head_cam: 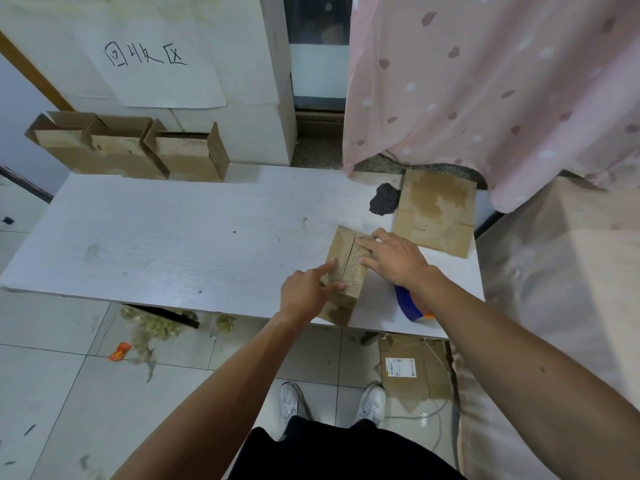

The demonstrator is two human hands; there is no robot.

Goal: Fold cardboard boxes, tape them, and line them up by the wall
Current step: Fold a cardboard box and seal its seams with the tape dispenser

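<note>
A small brown cardboard box (346, 268) stands on the white table (156, 244) near its front right edge, its two top flaps folded shut with a seam between them. My left hand (304, 292) holds its near left side, fingers and thumb pressed on the left flap. My right hand (394, 258) lies flat with straight fingers on the right flap. A blue tape dispenser (408, 304) sits on the table under my right wrist, mostly hidden. A flattened box (434, 213) lies at the table's back right. Three folded boxes (128, 147) stand in a row by the wall.
A dark hole (384, 200) marks the table beside the flat box. A pink curtain (502, 81) hangs at the right. On the tiled floor lie another flat carton (412, 372), crumpled tape scraps (152, 327) and an orange wrapper (119, 351). My shoes (332, 401) stand below.
</note>
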